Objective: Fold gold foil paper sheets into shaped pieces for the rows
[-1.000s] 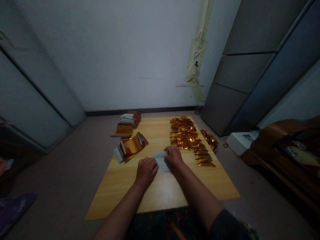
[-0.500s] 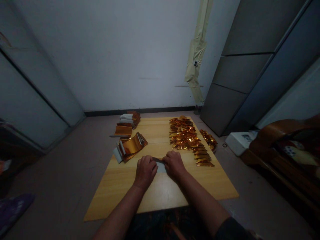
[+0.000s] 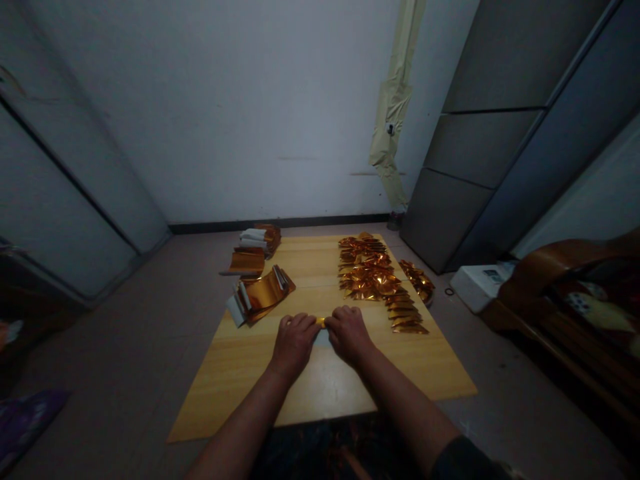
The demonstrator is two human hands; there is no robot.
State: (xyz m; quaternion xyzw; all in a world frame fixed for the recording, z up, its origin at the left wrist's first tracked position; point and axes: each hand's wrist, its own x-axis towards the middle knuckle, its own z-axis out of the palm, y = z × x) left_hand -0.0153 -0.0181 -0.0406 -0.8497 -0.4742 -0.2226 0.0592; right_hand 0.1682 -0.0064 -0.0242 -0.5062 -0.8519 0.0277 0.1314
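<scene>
The left hand point(image 3: 295, 340) and right hand point(image 3: 349, 333) pinched opposite ends of a gold foil sheet point(image 3: 321, 323), likely to straighten its fold; loose sheets point(image 3: 266, 292) lay left, folded pieces point(image 3: 373, 275) right, apparently sorted.

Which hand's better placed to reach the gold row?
Right, likely: the right hand is nearer the gold row. The left hand is across the paper, nearer the sheets. Both grip the paper, so the right would need freeing.
</scene>
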